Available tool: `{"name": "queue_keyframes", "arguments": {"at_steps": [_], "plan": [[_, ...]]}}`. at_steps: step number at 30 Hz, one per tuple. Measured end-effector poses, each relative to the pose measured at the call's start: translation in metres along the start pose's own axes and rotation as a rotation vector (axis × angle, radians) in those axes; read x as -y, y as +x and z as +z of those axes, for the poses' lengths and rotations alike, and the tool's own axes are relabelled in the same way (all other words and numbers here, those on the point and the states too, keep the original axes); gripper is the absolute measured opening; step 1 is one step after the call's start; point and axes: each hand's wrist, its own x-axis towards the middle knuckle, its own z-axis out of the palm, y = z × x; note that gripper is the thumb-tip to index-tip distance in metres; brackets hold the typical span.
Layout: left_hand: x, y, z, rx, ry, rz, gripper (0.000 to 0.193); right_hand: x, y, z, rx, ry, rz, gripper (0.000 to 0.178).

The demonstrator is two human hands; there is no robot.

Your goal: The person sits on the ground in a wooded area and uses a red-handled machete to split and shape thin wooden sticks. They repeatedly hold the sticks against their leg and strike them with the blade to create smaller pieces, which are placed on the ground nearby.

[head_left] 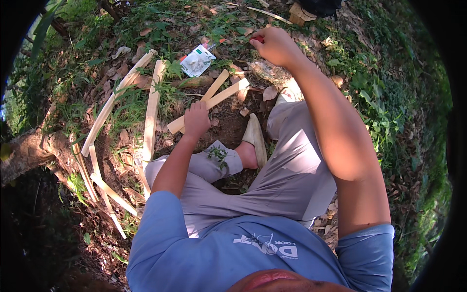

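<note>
A person's left hand [196,119] presses down, fingers curled, on two crossed pale wooden slats [214,99] lying on leaf-strewn ground just ahead of a bent knee. The right hand [275,46], raised well beyond the slats, is closed around a small red-handled tool [258,38], mostly hidden in the grip. A white plastic packet [197,61] lies near the slats' far ends; longer wood strips [152,109] rest in grass to the left.
</note>
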Motion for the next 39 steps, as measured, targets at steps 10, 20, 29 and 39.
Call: {"name": "queue_keyframes", "arguments": {"at_steps": [10, 20, 29, 39], "plan": [[0.034, 0.012, 0.025, 0.036, -0.017, -0.223, 0.027, 0.007, 0.002, -0.001, 0.038, -0.036, 0.033, 0.031], [0.018, 0.026, 0.089, 0.1, 0.112, -0.3, 0.023, 0.002, 0.001, 0.002, 0.035, -0.071, 0.009, 0.031], [0.008, 0.039, 0.088, 0.114, 0.028, -0.276, 0.032, -0.006, 0.002, 0.002, 0.008, -0.071, 0.021, 0.029], [-0.01, 0.024, 0.072, 0.128, 0.151, -0.334, 0.05, 0.0, 0.0, -0.01, 0.077, 0.054, 0.047, 0.031]]}}
